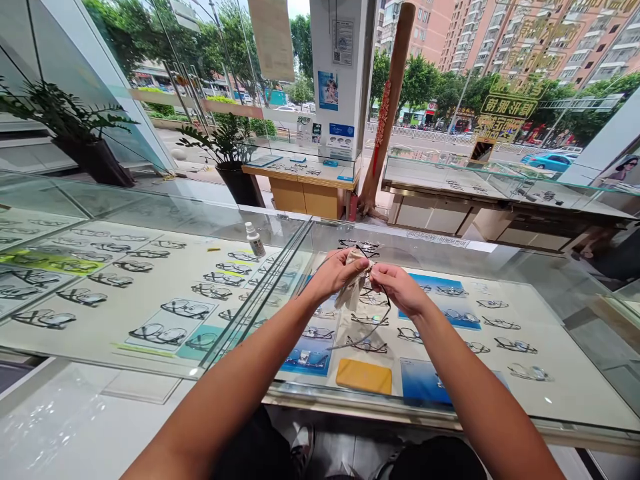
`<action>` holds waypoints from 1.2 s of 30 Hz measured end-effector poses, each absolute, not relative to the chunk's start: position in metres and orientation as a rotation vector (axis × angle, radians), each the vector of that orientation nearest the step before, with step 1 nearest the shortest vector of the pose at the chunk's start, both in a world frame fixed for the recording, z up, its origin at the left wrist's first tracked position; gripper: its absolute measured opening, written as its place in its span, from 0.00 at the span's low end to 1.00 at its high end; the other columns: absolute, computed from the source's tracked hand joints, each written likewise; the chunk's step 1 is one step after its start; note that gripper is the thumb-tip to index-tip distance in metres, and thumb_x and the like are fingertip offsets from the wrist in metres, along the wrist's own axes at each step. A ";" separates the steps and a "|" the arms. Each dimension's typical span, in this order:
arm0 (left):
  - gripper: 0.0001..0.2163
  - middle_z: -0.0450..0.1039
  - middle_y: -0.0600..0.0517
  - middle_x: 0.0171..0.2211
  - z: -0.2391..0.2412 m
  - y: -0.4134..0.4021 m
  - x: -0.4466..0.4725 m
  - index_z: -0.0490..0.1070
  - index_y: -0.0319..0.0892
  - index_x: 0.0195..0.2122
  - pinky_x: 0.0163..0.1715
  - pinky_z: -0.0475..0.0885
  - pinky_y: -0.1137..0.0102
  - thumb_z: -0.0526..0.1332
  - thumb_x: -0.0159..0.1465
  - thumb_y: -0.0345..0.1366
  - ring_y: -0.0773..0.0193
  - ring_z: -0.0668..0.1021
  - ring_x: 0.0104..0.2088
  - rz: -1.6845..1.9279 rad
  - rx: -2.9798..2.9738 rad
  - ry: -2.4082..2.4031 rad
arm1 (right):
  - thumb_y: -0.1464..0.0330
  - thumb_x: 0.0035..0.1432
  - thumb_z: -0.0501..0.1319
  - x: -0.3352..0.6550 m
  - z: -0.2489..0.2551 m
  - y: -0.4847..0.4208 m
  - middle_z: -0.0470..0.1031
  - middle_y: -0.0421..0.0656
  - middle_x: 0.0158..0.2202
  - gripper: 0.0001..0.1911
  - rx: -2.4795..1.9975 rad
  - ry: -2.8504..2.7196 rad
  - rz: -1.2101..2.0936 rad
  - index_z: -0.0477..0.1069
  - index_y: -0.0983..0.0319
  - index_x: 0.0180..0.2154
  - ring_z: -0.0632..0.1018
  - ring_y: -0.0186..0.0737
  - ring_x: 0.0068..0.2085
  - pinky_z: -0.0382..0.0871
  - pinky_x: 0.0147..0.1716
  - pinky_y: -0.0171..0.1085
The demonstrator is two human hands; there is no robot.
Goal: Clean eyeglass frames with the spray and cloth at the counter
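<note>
Head view: the one camera, looking down over a glass-topped bench of display cases.
Left hand: closed, thumb and fingers pinching a pale cloth against the glasses.
Right hand: closed on the frame of the glasses, just beside the left hand, fingertips close to the cloth.
Glasses: thin dark wire frame, held in the air above the bench between both hands; one temple arm hangs down and curves toward the left below the hands.
Cloth: crumpled, folded over the top of the glasses, its loose end drooping under the left hand.
Bottle: small, white, upright on the glass top, well to the left of the hands.
Under the glass: rows of spectacles on pale trays, with blue cards and a yellow pad below the hands.
Beyond the bench: potted plants, a wooden cabinet, a leaning wooden post, then windows onto a street with trees and tall buildings.
Foot of the view: both bare forearms reach up from the lower edge; dark trousers and a shoe show between them.
</note>
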State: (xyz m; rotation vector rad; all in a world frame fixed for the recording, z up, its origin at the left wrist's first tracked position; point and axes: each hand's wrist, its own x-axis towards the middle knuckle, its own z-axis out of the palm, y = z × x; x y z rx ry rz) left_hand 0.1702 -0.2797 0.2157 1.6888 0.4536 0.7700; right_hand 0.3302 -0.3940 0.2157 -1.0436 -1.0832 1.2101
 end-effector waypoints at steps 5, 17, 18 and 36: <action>0.28 0.63 0.55 0.24 0.223 -0.282 0.168 0.66 0.41 0.26 0.26 0.57 0.71 0.63 0.66 0.62 0.68 0.63 0.26 0.849 1.697 0.496 | 0.48 0.50 0.77 0.330 0.222 -0.397 0.66 0.37 0.26 0.24 -1.037 -1.076 1.211 0.74 0.60 0.28 0.63 0.36 0.30 0.53 0.33 0.39; 0.24 0.69 0.54 0.26 0.218 -0.280 0.168 0.71 0.40 0.32 0.28 0.60 0.71 0.74 0.57 0.57 0.67 0.67 0.26 0.685 1.642 0.376 | 0.48 0.50 0.77 0.329 0.214 -0.395 0.64 0.37 0.27 0.26 -1.020 -1.053 1.245 0.71 0.59 0.27 0.60 0.36 0.30 0.51 0.33 0.39; 0.25 0.68 0.55 0.25 0.217 -0.281 0.169 0.70 0.40 0.29 0.27 0.59 0.71 0.72 0.59 0.59 0.68 0.66 0.26 0.724 1.671 0.395 | 0.48 0.50 0.77 0.327 0.214 -0.395 0.65 0.37 0.27 0.26 -1.012 -1.065 1.245 0.70 0.59 0.27 0.60 0.36 0.30 0.52 0.33 0.39; 0.19 0.67 0.54 0.26 0.223 -0.207 0.128 0.71 0.41 0.32 0.32 0.59 0.67 0.59 0.73 0.51 0.64 0.65 0.29 1.262 1.719 1.044 | 0.49 0.45 0.80 0.350 0.228 -0.398 0.61 0.36 0.27 0.25 -0.984 -0.851 1.152 0.73 0.58 0.31 0.59 0.35 0.28 0.59 0.30 0.38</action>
